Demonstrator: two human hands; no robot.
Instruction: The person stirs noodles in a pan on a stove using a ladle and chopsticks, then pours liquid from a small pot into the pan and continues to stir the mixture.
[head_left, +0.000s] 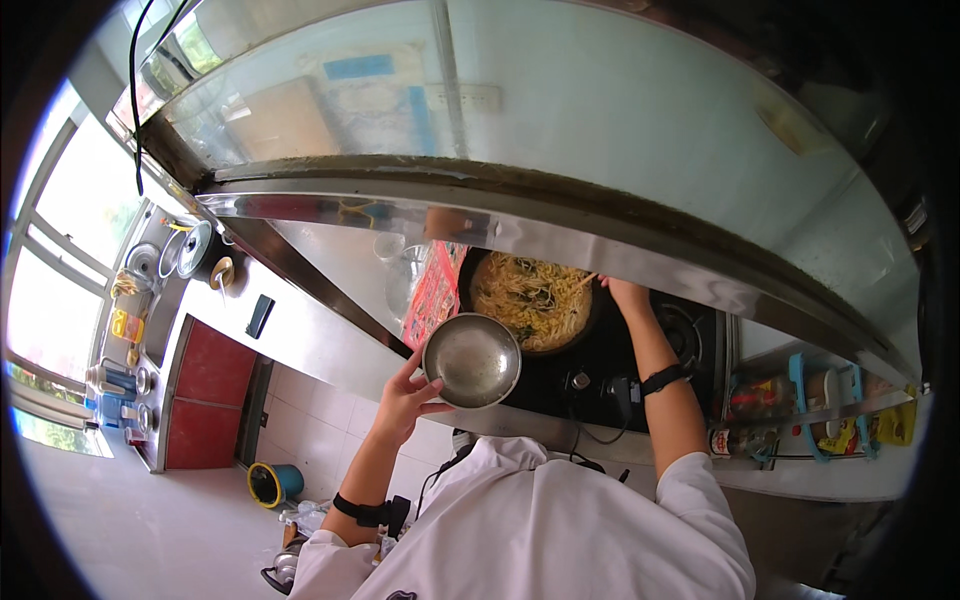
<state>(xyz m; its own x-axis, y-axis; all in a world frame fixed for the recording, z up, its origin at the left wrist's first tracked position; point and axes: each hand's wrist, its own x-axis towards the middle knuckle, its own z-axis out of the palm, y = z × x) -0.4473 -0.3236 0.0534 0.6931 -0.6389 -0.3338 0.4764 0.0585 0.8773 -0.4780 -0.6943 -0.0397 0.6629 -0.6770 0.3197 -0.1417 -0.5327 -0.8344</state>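
My left hand (412, 397) grips the rim of a round metal bowl (471, 361), with the thumb on its inner edge. A thin wet film and small specks show inside the bowl, and no food. It is held just in front of a dark pan (465, 281) of noodles with greens and yellow bits (531, 300) on a black gas hob (555, 386). At the pan's right side my right hand (622, 292) is closed on wooden chopsticks (587, 279), whose tips reach into the noodles. The fingers of that hand are partly hidden under the hood edge.
A steel-edged glass range hood (525, 225) hangs over the hob. Left of the pan lie a red patterned plastic bag (437, 289) and a clear bowl (405, 281). A phone (259, 316) rests on the left counter. Bottles and a blue rack (802, 405) stand at right; a bucket (276, 484) is on the floor.
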